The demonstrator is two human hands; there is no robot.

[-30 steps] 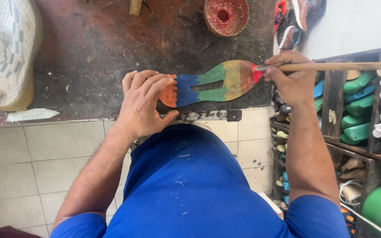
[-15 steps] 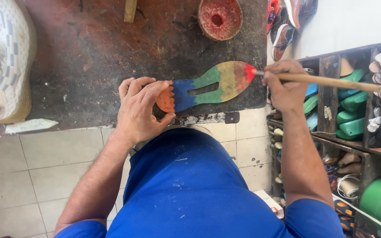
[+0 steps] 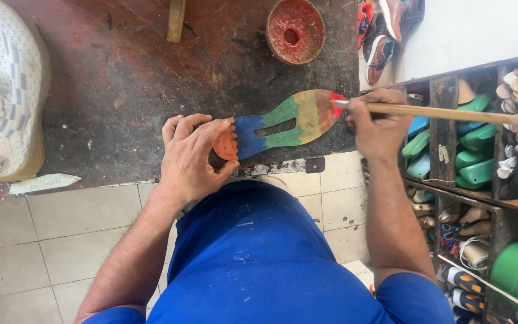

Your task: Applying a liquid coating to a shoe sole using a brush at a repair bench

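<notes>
Lying flat, rainbow-striped shoe sole [image 3: 283, 127].

Soft, even daylight is filling the scene, with the white wall [image 3: 475, 30] at upper right glowing brightest. The dark bench [image 3: 121, 90] is soaking up light and showing only a dull sheen. A faint shadow is lying under the left hand [image 3: 190, 156]. The shelves [image 3: 481, 180] at right are sitting in dimmer shade. Focus is holding sharp at the centre; edges are bending slightly from the wide lens, and corners are softening.
</notes>
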